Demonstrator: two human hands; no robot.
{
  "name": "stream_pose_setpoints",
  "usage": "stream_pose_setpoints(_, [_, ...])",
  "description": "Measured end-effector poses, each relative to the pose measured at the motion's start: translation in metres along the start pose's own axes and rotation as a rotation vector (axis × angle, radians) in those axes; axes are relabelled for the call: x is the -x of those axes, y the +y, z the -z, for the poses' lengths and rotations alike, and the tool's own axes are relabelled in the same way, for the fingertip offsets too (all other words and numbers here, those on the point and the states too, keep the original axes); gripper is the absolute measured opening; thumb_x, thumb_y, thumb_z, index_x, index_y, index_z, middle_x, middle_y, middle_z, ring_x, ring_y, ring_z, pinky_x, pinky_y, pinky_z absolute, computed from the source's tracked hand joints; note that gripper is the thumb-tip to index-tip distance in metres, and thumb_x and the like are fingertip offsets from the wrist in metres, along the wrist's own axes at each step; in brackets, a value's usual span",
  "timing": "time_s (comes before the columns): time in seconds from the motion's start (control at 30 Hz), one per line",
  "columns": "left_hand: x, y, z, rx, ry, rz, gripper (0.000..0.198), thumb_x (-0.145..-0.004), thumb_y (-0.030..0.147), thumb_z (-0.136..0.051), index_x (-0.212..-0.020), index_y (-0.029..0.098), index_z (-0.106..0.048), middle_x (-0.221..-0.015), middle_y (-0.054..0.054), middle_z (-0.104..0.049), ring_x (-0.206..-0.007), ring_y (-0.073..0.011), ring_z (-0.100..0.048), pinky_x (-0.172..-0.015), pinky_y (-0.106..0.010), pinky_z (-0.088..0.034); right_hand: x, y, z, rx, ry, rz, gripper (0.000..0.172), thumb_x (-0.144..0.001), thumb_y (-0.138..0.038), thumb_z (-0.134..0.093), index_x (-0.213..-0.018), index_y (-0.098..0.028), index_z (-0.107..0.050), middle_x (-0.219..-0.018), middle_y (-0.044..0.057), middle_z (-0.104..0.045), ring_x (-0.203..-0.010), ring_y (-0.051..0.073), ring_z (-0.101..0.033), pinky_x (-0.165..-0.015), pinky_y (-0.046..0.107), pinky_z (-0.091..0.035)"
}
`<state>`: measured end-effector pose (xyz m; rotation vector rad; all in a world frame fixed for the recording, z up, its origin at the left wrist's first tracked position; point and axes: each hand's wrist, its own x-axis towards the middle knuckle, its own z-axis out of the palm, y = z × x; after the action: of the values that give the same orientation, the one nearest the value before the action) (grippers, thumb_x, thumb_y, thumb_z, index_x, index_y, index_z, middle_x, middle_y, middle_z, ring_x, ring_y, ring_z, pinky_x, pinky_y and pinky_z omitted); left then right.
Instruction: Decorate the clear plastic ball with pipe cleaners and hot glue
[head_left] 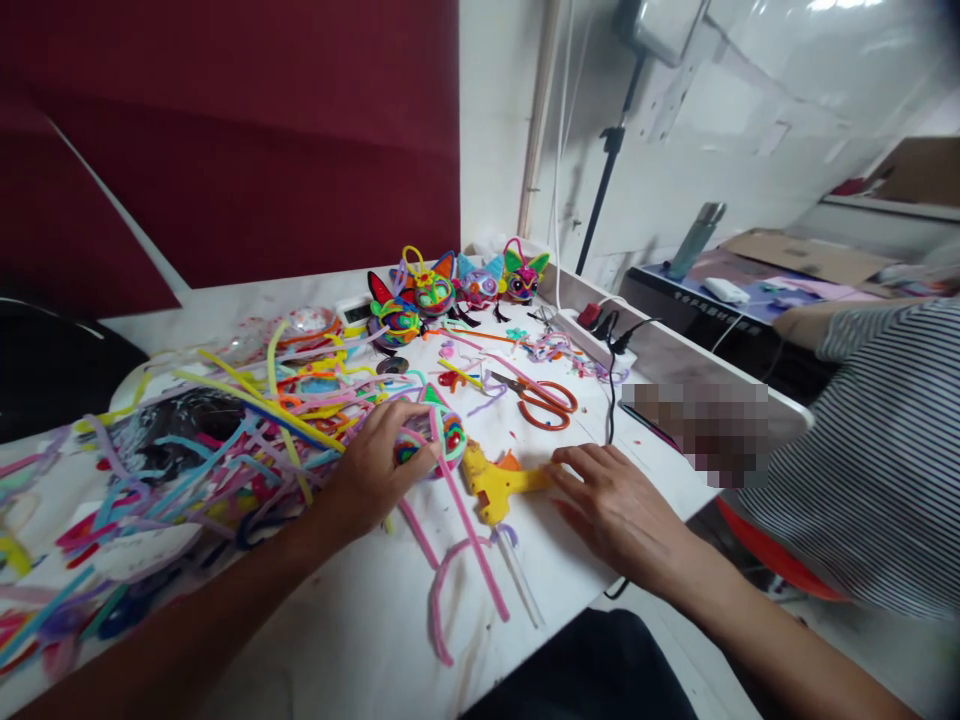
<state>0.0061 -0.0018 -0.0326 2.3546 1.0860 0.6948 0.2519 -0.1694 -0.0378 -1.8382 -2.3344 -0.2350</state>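
Left hand on the bright cat-eared ball, thumb and fingers closed about its near side, and a long pink pipe cleaner runs past the thumb tip and slants down towards the near edge of the table. Over to the right hand, and here's the relation to watch: the yellow glue gun lies on its side between the two hands, its handle pointing straight out at the right fingers, which meet the very end of it. Whether those fingers are wrapped round it or merely resting there, I cannot tell; the curled hand hides it. The right hand is plainly the nearer one to the handle, while the front of the gun sits just beside the ball, over on the left hand's side. The gun's body runs roughly crosswise to that handle, and a clear glue stick trails from the back of it towards the person. Beyond the gun, orange-handled scissors lie with their loops to the right, a heap of pipe cleaners sprawls left of the ball, and four more decorated balls line the back!
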Motion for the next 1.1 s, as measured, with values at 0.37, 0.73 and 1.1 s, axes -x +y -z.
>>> stream_pose_setpoints(0.37, [-0.032, 0.016, 0.014, -0.031, -0.168, 0.189, 0.044, -0.073, 0.052, -0.051, -0.106, 0.024, -0.057, -0.116, -0.007, -0.069, -0.112, -0.0322, -0.064, -0.095, -0.041, -0.048, -0.005, 0.008, -0.003, 0.034, -0.223, -0.072, 0.031, -0.095, -0.018, -0.061, -0.126, -0.015, -0.063, -0.121, 0.014, -0.069, -0.098, 0.028, -0.068, -0.082, 0.041, -0.052])
stream_pose_setpoints(0.73, [-0.038, 0.024, 0.013, -0.08, -0.182, 0.22, 0.035, -0.075, 0.047, -0.054, -0.103, 0.027, -0.059, -0.102, -0.002, -0.07, -0.097, -0.0293, -0.066, -0.086, -0.038, -0.049, -0.033, -0.004, -0.013, 0.022, -0.229, 0.054, 0.023, -0.1, -0.014, -0.051, -0.117, -0.013, -0.066, -0.106, 0.011, -0.072, -0.091, 0.025, -0.065, -0.077, 0.038, -0.044])
stream_pose_setpoints(1.1, [-0.042, 0.014, 0.014, -0.024, -0.199, 0.273, 0.05, -0.075, 0.05, -0.054, -0.12, 0.029, -0.061, -0.106, -0.002, -0.074, -0.103, -0.0311, -0.068, -0.083, -0.037, -0.052, -0.035, 0.0, -0.012, -0.02, -0.215, 0.114, 0.028, -0.103, -0.015, -0.045, -0.123, -0.013, -0.063, -0.113, 0.014, -0.069, -0.096, 0.024, -0.063, -0.081, 0.038, -0.044])
